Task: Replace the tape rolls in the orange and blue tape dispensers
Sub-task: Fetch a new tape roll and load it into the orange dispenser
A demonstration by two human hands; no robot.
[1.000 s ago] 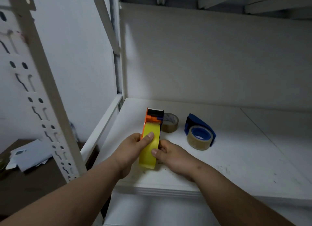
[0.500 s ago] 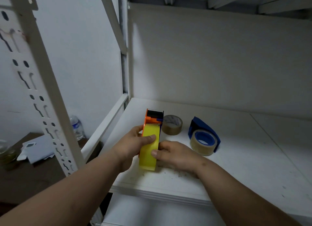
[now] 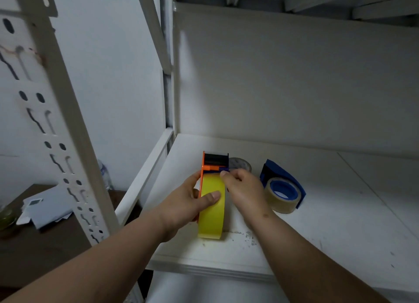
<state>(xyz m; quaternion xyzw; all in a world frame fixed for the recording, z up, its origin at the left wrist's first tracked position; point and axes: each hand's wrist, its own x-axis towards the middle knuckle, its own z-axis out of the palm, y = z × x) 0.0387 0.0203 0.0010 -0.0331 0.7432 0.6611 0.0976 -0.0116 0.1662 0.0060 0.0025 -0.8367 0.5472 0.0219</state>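
Observation:
The orange tape dispenser (image 3: pixel 207 168) stands on edge on the white shelf (image 3: pixel 317 223) with a yellow tape roll (image 3: pixel 212 221) mounted in it. My left hand (image 3: pixel 190 203) grips its left side, thumb lying across the yellow roll. My right hand (image 3: pixel 243 190) is at the roll's upper right, its fingertips pinched at the tape's top edge below the dispenser's black head. The blue tape dispenser (image 3: pixel 277 174) lies to the right, with a clear tape roll (image 3: pixel 280 199) on its blue hub.
A brown tape roll (image 3: pixel 240 163) lies flat behind my right hand. A slotted white upright (image 3: pixel 68 132) rises at the left. Beyond it stands a dark table (image 3: pixel 34 241) with papers (image 3: pixel 48 208) and a plastic bottle (image 3: pixel 104 173).
My right hand has climbed from the roll's lower right side to its top edge near the dispenser's head. My left thumb has slid lower on the roll. The camera has drifted closer.

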